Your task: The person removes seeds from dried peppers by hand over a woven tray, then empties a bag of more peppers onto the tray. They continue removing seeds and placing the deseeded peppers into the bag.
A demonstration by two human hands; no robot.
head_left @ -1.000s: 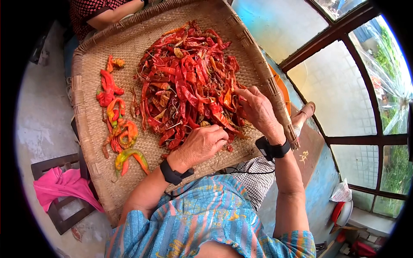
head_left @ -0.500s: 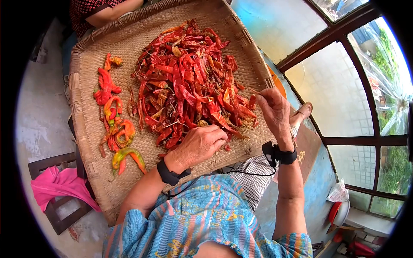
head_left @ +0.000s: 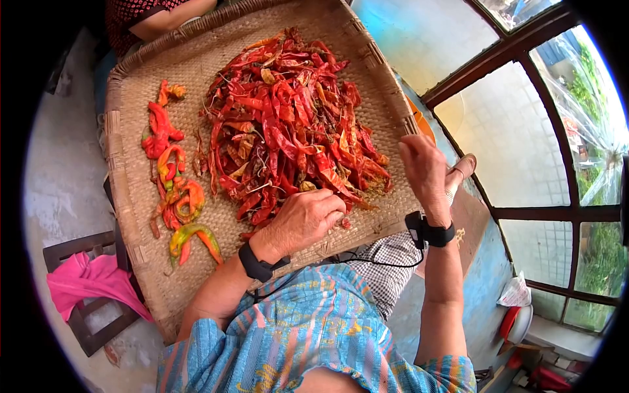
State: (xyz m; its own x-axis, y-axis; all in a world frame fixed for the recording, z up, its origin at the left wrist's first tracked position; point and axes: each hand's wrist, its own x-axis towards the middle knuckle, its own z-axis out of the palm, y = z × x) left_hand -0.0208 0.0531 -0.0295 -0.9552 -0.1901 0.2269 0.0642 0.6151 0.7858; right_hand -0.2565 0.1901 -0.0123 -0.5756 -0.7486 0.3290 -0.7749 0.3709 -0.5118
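A large heap of dried red chili peppers lies in a square woven tray. My left hand rests at the near edge of the heap with its fingers curled down; its fingertips are out of sight, so what they hold, if anything, cannot be seen. Over the tray's right rim is my right hand, fingers bent inward and closed, apart from the heap. Whatever may be between them is hidden. Along the tray's left side lie several fresher orange and red peppers, including a curved green-and-orange pepper.
Another person's arm is at the tray's far left corner. A pink cloth hangs over a dark wooden stool at left. Framed windows stand on the right. Black straps circle both my wrists, with a cable between them.
My right hand has moved slightly right, away from the heap and over the rim; the thin stem seen at its fingertips no longer shows. My left hand has stayed in place.
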